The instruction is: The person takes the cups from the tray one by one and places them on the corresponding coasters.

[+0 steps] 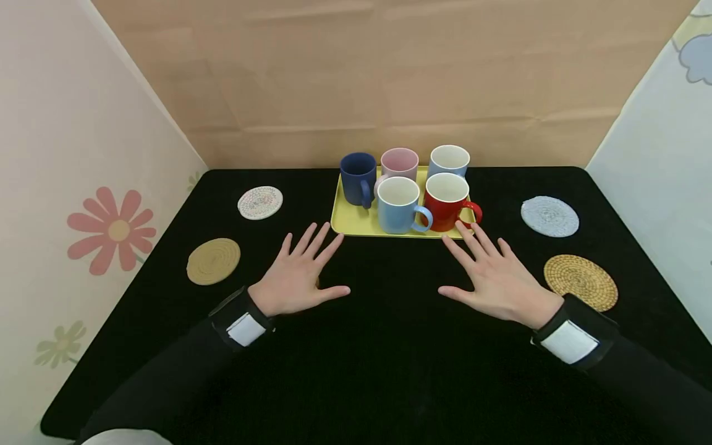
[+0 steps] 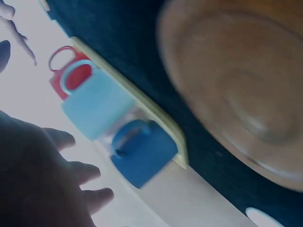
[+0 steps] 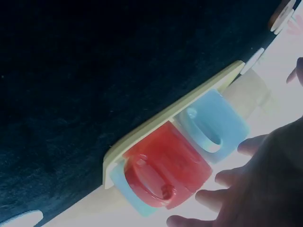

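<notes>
My left hand hovers with fingers spread, nearest the front left corner of a yellow tray. It holds nothing. Fingers likewise spread, my empty right hand is just in front of the tray's right end, its fingertips overlapping the handle of a red mug in the head view. Left of the red mug stands a light blue mug, white inside. Behind them are a dark blue mug, a pink mug and another light blue mug. All stand upright on the tray.
On the left of the black table lie a white speckled coaster and a tan coaster. A pale blue coaster and a woven straw coaster lie on the right. Brown paper backs the table.
</notes>
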The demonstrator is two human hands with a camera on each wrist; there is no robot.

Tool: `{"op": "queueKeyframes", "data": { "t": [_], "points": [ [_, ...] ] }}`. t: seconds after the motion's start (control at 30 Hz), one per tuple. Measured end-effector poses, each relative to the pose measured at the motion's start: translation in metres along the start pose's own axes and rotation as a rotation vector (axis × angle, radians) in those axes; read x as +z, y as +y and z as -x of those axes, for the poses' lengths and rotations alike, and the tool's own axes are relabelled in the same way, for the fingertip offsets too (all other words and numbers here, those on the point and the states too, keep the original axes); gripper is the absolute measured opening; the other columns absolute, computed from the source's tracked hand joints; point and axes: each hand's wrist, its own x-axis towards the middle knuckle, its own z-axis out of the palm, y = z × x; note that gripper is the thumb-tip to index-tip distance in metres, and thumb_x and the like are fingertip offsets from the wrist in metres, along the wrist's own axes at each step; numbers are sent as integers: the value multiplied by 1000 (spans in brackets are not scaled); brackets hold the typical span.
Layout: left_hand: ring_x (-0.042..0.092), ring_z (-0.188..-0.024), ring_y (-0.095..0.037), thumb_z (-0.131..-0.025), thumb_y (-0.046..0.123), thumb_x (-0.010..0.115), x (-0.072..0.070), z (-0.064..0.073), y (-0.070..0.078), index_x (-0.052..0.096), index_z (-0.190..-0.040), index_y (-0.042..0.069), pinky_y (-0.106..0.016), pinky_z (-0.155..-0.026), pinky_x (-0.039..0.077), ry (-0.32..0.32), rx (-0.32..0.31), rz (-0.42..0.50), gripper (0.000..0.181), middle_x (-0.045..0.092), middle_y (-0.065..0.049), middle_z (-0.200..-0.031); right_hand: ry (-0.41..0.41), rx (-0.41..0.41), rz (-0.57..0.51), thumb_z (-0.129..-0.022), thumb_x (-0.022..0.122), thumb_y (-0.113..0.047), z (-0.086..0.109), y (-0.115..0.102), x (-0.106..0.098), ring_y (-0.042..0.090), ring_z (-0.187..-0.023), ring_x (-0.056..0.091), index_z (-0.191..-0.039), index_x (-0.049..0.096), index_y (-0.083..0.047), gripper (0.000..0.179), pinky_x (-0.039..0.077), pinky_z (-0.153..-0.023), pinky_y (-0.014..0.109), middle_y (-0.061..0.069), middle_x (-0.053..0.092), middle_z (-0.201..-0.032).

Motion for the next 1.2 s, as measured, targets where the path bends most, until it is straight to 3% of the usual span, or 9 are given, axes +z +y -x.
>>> {"op": "queueKeyframes", "data": {
  "t": [0.2,0.5,0.8,1.2],
  "points": [
    [0,-146,-35,-86,74,46,4,9,-25,14,-157,19,-69,-107,10,-31,-23,9,95,2,-13,-162,-32,-21,-12,-88,44,-73,-5,2,4,43,-143,13,-155,25,-13,92,22,-102,71,18,9,-160],
    [3,-145,-39,-85,73,49,15,20,-53,12,-157,20,-69,-106,14,-103,-67,129,97,3,-14,-161,-115,-33,-48,-87,40,-76,-12,5,14,46,-142,13,-155,23,-12,95,21,-102,71,21,10,-159],
    [11,-143,-43,-82,75,52,21,27,-60,13,-157,18,-70,-103,20,-160,-61,187,101,5,-16,-161,-168,-56,-109,-88,46,-72,-16,5,22,48,-141,14,-153,28,-10,92,22,-100,72,23,13,-158],
    [17,-140,-49,-76,73,63,25,28,-64,14,-157,17,-65,-95,38,-206,-26,214,110,6,-21,-159,-216,-28,-126,-85,50,-73,-19,15,34,50,-139,16,-151,32,-8,95,25,-98,73,26,17,-156]
  ]
}}
